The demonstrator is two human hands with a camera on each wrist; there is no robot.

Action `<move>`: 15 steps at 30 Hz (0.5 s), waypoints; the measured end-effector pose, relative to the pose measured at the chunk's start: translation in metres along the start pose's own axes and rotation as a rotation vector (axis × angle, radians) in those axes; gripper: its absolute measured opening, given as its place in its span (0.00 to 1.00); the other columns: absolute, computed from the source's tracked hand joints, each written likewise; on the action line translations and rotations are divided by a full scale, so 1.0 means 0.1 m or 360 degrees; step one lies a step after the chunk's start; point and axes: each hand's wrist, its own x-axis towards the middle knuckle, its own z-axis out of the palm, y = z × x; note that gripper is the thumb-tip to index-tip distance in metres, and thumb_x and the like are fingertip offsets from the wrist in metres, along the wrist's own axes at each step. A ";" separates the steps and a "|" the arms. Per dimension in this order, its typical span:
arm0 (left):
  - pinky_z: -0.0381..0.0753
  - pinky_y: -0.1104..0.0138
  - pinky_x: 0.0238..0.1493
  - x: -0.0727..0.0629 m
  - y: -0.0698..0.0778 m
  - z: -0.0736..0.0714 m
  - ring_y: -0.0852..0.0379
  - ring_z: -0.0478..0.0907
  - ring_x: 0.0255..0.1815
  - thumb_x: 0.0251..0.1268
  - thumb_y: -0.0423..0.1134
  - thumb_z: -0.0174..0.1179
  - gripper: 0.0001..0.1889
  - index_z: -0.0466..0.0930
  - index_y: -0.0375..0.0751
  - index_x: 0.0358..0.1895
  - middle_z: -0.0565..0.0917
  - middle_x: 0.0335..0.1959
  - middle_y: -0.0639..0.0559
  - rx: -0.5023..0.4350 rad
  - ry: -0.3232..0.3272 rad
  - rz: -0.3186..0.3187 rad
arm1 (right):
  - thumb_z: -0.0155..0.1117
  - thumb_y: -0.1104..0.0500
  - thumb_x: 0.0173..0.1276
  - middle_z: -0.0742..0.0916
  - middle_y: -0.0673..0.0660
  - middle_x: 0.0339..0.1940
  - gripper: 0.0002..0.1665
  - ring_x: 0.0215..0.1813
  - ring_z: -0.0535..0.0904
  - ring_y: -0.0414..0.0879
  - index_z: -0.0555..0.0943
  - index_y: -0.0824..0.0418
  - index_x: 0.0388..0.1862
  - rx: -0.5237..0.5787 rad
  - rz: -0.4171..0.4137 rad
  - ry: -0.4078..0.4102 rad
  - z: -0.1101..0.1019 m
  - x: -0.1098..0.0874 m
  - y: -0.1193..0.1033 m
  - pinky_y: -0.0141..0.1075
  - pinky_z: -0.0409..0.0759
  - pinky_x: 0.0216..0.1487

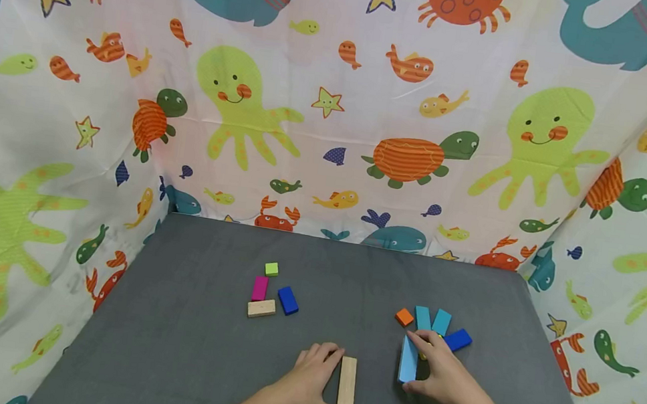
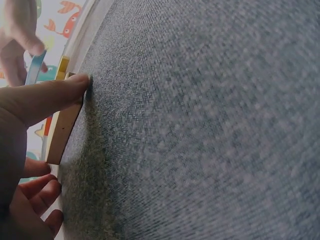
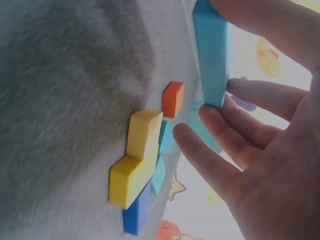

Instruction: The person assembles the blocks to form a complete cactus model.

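My left hand spans a long plain wooden block on the grey table, thumb at its near end and a fingertip at its far end. In the left wrist view, thumb and finger pinch this block lengthwise. Farther right, my right hand grips a light blue block by its two ends. The right wrist view shows that block raised off the cloth. Behind it lie a yellow block and a paler yellow block, mostly covered by the right hand in the head view.
Beyond the right hand lie an orange block, two teal blocks and a dark blue block. Left of centre are a green cube, a magenta block, a blue block and a short wooden block. Patterned curtain borders the table.
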 end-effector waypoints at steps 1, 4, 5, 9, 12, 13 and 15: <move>0.71 0.49 0.69 0.00 0.00 0.00 0.53 0.66 0.72 0.49 0.66 0.81 0.60 0.62 0.45 0.83 0.66 0.77 0.51 -0.0004 0.0003 0.0009 | 0.90 0.53 0.52 0.74 0.66 0.72 0.59 0.71 0.71 0.64 0.71 0.68 0.79 0.0001 -0.0009 0.0018 0.01 0.02 -0.01 0.62 0.78 0.66; 0.71 0.50 0.67 0.00 -0.01 0.00 0.53 0.66 0.72 0.49 0.66 0.81 0.59 0.64 0.45 0.82 0.66 0.77 0.52 0.0006 0.0010 0.0024 | 0.90 0.55 0.52 0.74 0.68 0.72 0.59 0.71 0.71 0.65 0.70 0.70 0.79 -0.0022 -0.0051 0.0061 0.04 0.10 -0.03 0.62 0.77 0.66; 0.71 0.51 0.67 0.00 -0.01 0.00 0.53 0.66 0.72 0.49 0.66 0.81 0.59 0.64 0.45 0.82 0.66 0.77 0.52 0.0011 0.0011 0.0024 | 0.89 0.55 0.52 0.74 0.68 0.72 0.59 0.70 0.71 0.64 0.70 0.70 0.79 -0.0024 -0.0057 0.0073 0.05 0.13 -0.04 0.62 0.77 0.67; 0.71 0.51 0.67 0.02 -0.01 0.00 0.53 0.66 0.71 0.48 0.66 0.81 0.59 0.64 0.45 0.82 0.66 0.77 0.52 0.0024 -0.0001 0.0004 | 0.89 0.55 0.52 0.74 0.68 0.71 0.59 0.70 0.72 0.65 0.70 0.70 0.79 -0.0032 -0.0064 0.0100 0.09 0.22 -0.07 0.62 0.77 0.68; 0.71 0.51 0.67 0.02 0.01 -0.01 0.52 0.66 0.71 0.48 0.66 0.82 0.59 0.65 0.45 0.82 0.66 0.77 0.52 0.0014 -0.0011 -0.0019 | 0.89 0.53 0.53 0.74 0.68 0.72 0.59 0.70 0.72 0.65 0.70 0.69 0.79 -0.0037 -0.0084 0.0115 0.12 0.28 -0.09 0.61 0.77 0.68; 0.71 0.51 0.67 0.02 0.01 0.00 0.52 0.66 0.71 0.47 0.66 0.82 0.59 0.65 0.45 0.82 0.66 0.77 0.52 0.0008 -0.0013 -0.0026 | 0.89 0.53 0.53 0.74 0.69 0.72 0.59 0.70 0.72 0.65 0.70 0.70 0.79 -0.0038 -0.0098 0.0117 0.14 0.30 -0.10 0.61 0.77 0.68; 0.71 0.51 0.67 0.02 0.03 0.00 0.51 0.66 0.71 0.47 0.66 0.82 0.59 0.65 0.44 0.81 0.66 0.76 0.51 0.0003 -0.0014 -0.0035 | 0.89 0.54 0.53 0.74 0.69 0.72 0.58 0.70 0.72 0.65 0.70 0.70 0.79 -0.0037 -0.0117 0.0116 0.16 0.34 -0.10 0.60 0.78 0.68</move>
